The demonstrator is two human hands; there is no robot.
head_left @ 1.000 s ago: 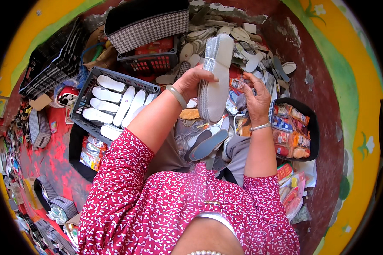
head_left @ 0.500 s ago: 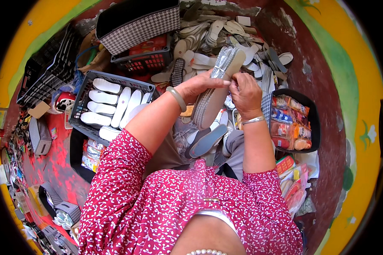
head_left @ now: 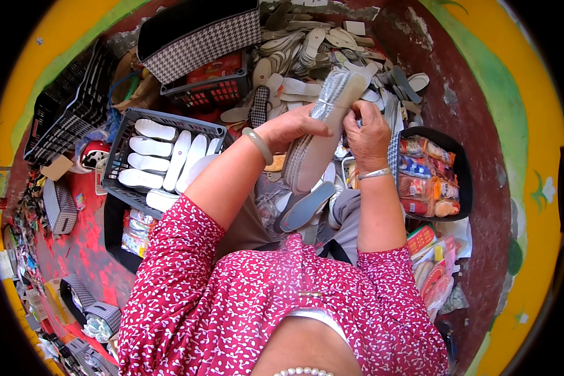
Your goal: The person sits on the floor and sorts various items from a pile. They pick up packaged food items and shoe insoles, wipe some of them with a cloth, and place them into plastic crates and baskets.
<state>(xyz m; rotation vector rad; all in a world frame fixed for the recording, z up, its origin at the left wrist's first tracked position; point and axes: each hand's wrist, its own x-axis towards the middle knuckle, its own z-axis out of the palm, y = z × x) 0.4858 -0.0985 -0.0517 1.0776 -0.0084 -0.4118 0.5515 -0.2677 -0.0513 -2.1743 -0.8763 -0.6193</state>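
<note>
My left hand [head_left: 297, 125] grips a thick bundle of insoles [head_left: 313, 155] round its left side, thumb across the front. The bundle stands tilted, with pale tan soles facing me and grey-white layered edges. A thin white string [head_left: 333, 104] goes round its upper part. At the bundle's right edge my right hand [head_left: 368, 133] is closed, fingertips pinched together by the string; what they hold is too small to tell. Below lies a grey-blue insole [head_left: 307, 207] between my knees, among other insoles and clear plastic.
White insoles lie in a dark crate [head_left: 116, 156] at left. A heap of insoles [head_left: 294, 50] spreads at the back, beside a houndstooth bin [head_left: 200, 47]. At right stands a dark bin [head_left: 462, 182] of packaged insoles. Stacked black crates [head_left: 69, 103] stand far left, near the red wall.
My right hand has shifted slightly right, away from the bundle's face, its fingers still pinched. The bundle stays in my left hand, almost unmoved.
</note>
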